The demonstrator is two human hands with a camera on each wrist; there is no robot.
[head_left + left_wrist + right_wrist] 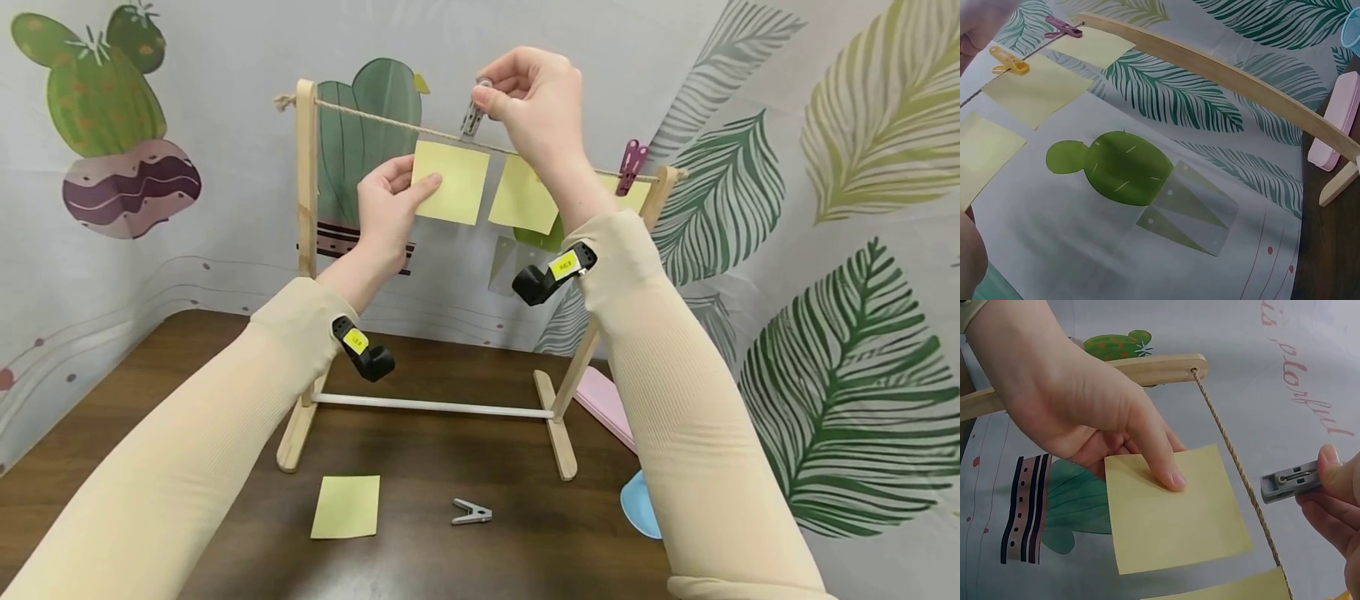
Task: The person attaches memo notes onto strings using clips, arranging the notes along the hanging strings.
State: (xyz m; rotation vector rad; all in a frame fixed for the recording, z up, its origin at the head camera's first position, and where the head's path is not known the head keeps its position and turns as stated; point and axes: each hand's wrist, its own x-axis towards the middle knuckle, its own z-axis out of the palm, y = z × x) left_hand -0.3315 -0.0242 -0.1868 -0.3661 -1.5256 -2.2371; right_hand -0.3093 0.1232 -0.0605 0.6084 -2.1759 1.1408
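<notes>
My left hand [388, 204] pinches a yellow sticky note [452, 185] by its left edge, thumb in front, just below the rope [375, 117]. Above the note, my right hand [542, 104] pinches a grey clothespin [474, 108] pointing down at the rope. In the right wrist view the clothespin [1291, 481] is a little apart from the rope [1235, 456], and the note [1175, 512] lies close along it. Two more notes hang to the right: one under a yellow clothespin [1009, 60], another under a purple clothespin [632, 165].
The rope runs between posts of a wooden frame [307, 183] with a white lower bar [435, 406]. On the brown table [247, 550] lie another yellow note [347, 507] and a grey clothespin [472, 512]. A pink case [606, 404] and a blue object [640, 507] sit at the right.
</notes>
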